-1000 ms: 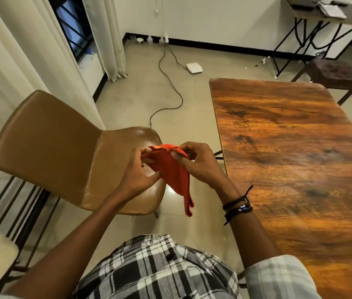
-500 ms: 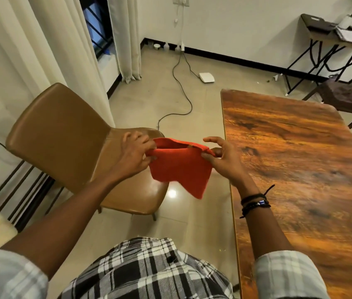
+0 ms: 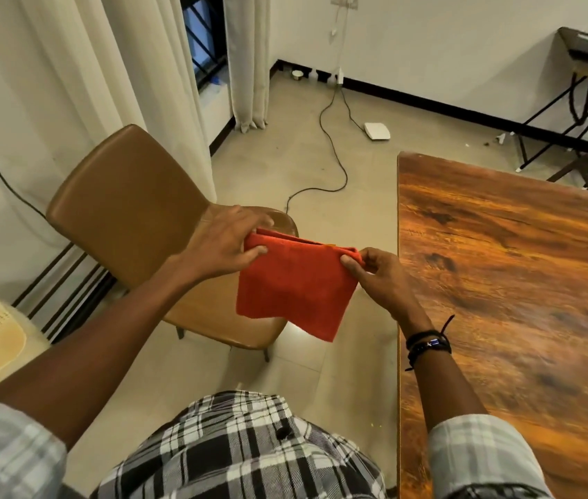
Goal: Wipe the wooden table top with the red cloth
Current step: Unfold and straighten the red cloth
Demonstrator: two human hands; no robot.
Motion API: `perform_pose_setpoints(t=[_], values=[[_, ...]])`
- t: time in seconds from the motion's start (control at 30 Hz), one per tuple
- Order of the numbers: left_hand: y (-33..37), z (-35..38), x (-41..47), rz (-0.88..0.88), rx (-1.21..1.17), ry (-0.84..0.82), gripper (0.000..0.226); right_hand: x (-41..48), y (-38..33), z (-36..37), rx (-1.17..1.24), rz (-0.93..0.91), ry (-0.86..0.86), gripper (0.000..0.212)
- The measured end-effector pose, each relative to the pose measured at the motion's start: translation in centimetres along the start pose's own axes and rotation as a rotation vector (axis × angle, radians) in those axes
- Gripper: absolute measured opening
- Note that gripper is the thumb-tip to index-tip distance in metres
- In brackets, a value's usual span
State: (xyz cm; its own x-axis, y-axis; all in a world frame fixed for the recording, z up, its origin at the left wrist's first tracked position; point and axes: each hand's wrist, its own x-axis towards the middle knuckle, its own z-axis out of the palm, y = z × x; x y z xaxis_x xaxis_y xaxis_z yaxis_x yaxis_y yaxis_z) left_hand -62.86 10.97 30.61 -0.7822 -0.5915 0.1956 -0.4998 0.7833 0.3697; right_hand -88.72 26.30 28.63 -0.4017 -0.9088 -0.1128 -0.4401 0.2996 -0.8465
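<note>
a person looks down at their own two hands, which hold a red cloth (image 3: 294, 284) stretched out in the air between them, above the floor and just left of a wooden table (image 3: 508, 282). the left hand (image 3: 222, 243) pinches the cloth's upper left corner between thumb and fingers, and the right hand (image 3: 380, 277) pinches the upper right corner the same way. the cloth looks folded along its top edge and hangs down as a rough square with one lower corner drooping; it does not touch the table. the table top, a glossy orange-brown wood grain, fills the right side of the view. dark bracelets (image 3: 427, 345) circle the right wrist. behind the cloth stands a brown chair (image 3: 130, 210), and a black cable (image 3: 332, 145) snakes across the pale tiled floor toward a small white box (image 3: 377, 131). the person wears a plaid shirt (image 3: 245, 448).
</note>
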Motion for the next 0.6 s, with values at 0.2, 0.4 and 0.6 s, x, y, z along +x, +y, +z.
perform_pose_setpoints(t=[0.2, 0.4, 0.6], values=[[-0.3, -0.5, -1.9, 0.008, -0.096, -0.003, 0.05, 1.4, 0.8, 1.3, -0.011, -0.128, -0.132, 0.023], [-1.5, -1.4, -3.6, -0.034, -0.018, -0.018, 0.037, 3.0, 0.0, 3.7, -0.308, -0.282, -0.163, 0.016], [-3.2, -1.6, -7.0, -0.2, 0.034, 0.061, 0.019, 3.9, -2.0, 7.1, -0.461, -0.39, -0.237, 0.016]])
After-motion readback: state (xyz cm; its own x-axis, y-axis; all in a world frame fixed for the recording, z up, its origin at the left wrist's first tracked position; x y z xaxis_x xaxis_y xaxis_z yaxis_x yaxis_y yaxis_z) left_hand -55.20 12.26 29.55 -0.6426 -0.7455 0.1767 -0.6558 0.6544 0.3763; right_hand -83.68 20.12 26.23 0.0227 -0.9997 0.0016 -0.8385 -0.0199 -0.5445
